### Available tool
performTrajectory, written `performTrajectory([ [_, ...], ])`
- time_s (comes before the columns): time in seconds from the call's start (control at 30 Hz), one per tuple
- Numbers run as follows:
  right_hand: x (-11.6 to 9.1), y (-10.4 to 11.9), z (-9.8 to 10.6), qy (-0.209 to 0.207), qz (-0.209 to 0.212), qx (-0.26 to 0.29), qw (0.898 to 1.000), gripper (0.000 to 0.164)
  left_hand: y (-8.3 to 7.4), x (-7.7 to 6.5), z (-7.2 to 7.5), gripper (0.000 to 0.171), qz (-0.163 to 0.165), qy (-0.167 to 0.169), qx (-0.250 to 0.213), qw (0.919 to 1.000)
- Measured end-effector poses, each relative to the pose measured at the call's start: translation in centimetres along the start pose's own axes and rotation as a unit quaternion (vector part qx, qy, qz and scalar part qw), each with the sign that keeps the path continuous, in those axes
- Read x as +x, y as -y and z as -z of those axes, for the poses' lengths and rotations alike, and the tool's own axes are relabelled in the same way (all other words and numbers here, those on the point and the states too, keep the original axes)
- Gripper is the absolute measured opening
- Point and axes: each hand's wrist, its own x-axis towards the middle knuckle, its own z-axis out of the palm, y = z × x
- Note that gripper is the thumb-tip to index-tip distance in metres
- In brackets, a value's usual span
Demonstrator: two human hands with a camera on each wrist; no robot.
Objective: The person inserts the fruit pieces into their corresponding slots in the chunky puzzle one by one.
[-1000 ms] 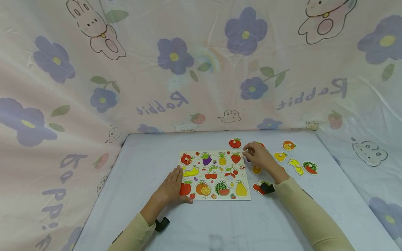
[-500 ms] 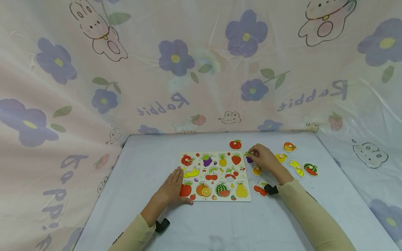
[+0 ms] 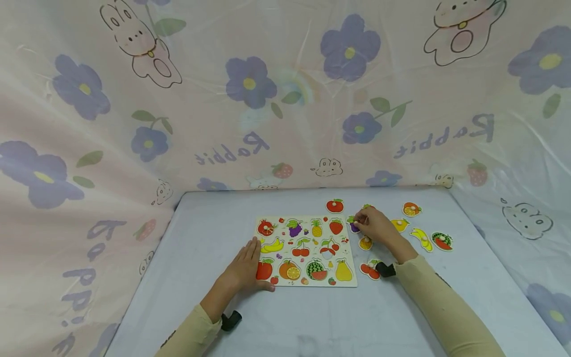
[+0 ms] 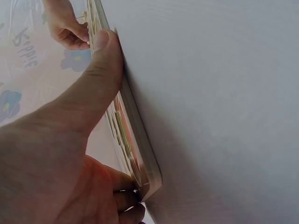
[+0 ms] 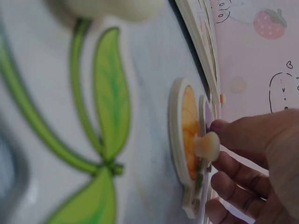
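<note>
The purple grape piece (image 3: 354, 226) lies on the table (image 3: 214, 233) just beside the right edge of the fruit puzzle board (image 3: 305, 249), directly under the fingertips of the right hand (image 3: 376, 226), which curl down and pinch it; in the right wrist view the fingers (image 5: 233, 133) close near a small peg. An orange piece (image 3: 365, 243) lies just below that hand. The left hand (image 3: 244, 267) rests flat, fingers straight, on the board's lower left corner, well apart from the grape piece, its thumb (image 4: 100, 65) along the board's edge.
</note>
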Motion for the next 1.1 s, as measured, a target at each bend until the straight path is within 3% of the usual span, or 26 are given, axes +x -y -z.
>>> performTrajectory([
  [0.47,-0.2,-0.2,-0.1,-0.015,0.001,-0.01,1.0,0.014,0.3,0.3,-0.2,0.134,-0.003,-0.002,-0.001,1.0],
  [0.77,-0.3,0.5,0.3,-0.045,0.011,-0.011,0.999,0.016,0.3,0.3,-0.3,0.134,-0.004,-0.004,-0.01,0.9999],
  [1.1,0.6,1.8,-0.9,-0.054,0.032,-0.007,0.998,0.015,0.3,0.3,-0.2,0.132,-0.006,0.002,-0.01,0.9999],
])
